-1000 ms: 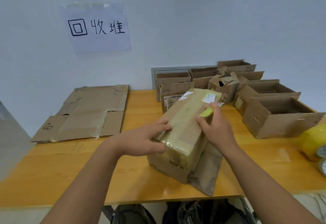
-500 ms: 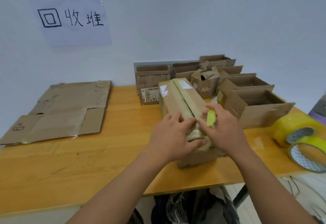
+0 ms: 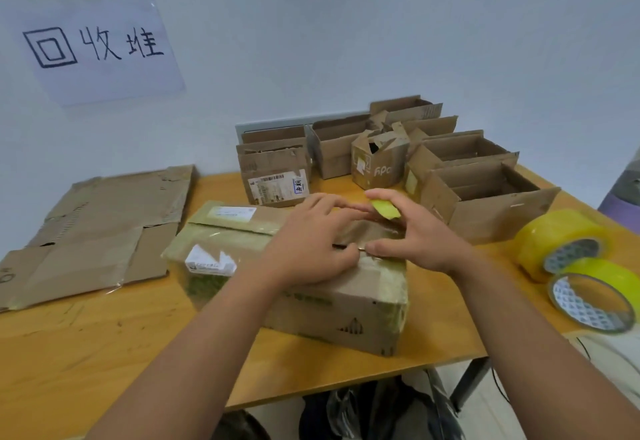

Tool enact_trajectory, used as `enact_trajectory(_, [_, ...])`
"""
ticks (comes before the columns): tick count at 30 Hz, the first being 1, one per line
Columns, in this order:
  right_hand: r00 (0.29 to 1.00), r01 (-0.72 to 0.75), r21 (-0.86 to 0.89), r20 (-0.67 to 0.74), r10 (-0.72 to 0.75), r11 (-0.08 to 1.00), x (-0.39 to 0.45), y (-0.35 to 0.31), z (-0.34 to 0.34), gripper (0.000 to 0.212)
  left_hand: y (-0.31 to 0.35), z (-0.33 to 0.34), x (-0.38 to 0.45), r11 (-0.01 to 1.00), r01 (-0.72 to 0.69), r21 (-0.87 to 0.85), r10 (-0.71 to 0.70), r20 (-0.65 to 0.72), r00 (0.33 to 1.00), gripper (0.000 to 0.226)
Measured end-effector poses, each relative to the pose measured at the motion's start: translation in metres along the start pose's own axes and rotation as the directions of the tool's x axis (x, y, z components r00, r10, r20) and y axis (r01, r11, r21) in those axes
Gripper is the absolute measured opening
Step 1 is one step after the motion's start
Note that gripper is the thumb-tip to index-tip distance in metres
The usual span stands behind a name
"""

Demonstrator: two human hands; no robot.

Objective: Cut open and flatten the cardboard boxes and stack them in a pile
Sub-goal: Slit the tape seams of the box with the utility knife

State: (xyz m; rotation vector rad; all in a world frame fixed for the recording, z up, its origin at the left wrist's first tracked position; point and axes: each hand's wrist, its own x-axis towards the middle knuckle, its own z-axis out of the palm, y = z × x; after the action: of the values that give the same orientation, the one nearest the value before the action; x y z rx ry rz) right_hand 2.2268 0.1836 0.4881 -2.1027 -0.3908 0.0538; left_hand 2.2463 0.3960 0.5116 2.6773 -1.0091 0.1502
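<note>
A long cardboard box [image 3: 322,315] wrapped in clear tape lies crosswise on the wooden table [image 3: 104,342], right in front of me. My left hand [image 3: 311,249] rests on its top with the fingers spread over the taped seam. My right hand [image 3: 419,242] is on the box's right end and grips a yellow-green cutter [image 3: 385,209]; a thin metal tip shows between the two thumbs on the tape. At the table's far left lies a pile of flattened cardboard [image 3: 90,231].
Several open cardboard boxes [image 3: 485,204] crowd the back right of the table against the wall. Two yellow tape rolls [image 3: 557,242] [image 3: 595,295] sit at the right edge. A paper sign [image 3: 97,48] hangs on the wall. Dark bags [image 3: 363,415] lie under the table.
The box was turned from pointing away from me to lying crosswise. Both hands stayed on it, and the right hand kept the cutter.
</note>
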Motion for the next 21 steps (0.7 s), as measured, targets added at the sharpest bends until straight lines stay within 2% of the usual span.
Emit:
enact_trajectory(1, [0.998, 0.025, 0.015, -0.057, -0.025, 1.0, 0.002, 0.002, 0.001, 0.066, -0.004, -0.002, 0.004, 0.999, 0.03, -0.042, -0.027, 0.073, 0.997, 0.055])
enact_trajectory(3, [0.944, 0.112, 0.085, -0.32, -0.079, 0.99, 0.0, 0.008, 0.006, 0.045, -0.008, -0.003, 0.01, 0.993, 0.08, -0.081, -0.064, 0.185, 0.981, 0.062])
enact_trajectory(5, [0.793, 0.22, 0.228, -0.608, -0.037, 0.949, -0.01, 0.009, 0.009, 0.024, -0.007, -0.004, 0.014, 0.995, 0.084, -0.056, -0.07, 0.223, 0.972, 0.064])
enact_trajectory(7, [0.688, 0.306, 0.446, -0.715, 0.128, 0.841, -0.022, 0.007, 0.009, 0.025, -0.005, -0.005, 0.016, 0.996, 0.084, -0.034, -0.073, 0.254, 0.964, 0.063])
enact_trajectory(9, [0.682, 0.324, 0.644, -0.667, 0.3, 0.693, -0.031, 0.006, 0.01, 0.031, -0.006, -0.007, 0.019, 0.997, 0.078, -0.007, -0.072, 0.288, 0.955, 0.063])
enact_trajectory(12, [0.76, 0.221, 0.834, -0.472, 0.446, 0.507, -0.033, 0.006, 0.021, 0.028, -0.009, -0.008, 0.022, 0.998, 0.067, 0.012, -0.067, 0.336, 0.94, 0.062])
enact_trajectory(15, [0.786, 0.113, 0.863, -0.381, 0.487, 0.492, -0.03, 0.006, 0.037, 0.026, -0.006, -0.008, 0.022, 0.999, 0.032, 0.044, -0.046, 0.357, 0.933, 0.062])
enact_trajectory(18, [0.772, 0.102, 0.854, -0.391, 0.501, 0.51, -0.025, 0.005, 0.042, 0.024, 0.005, -0.004, 0.025, 0.998, -0.058, 0.004, 0.054, 0.308, 0.95, 0.061])
enact_trajectory(21, [0.755, 0.126, 0.842, -0.425, 0.5, 0.525, -0.024, 0.005, 0.036, 0.017, 0.01, 0.004, 0.025, 0.995, -0.067, -0.07, 0.08, 0.22, 0.972, 0.052])
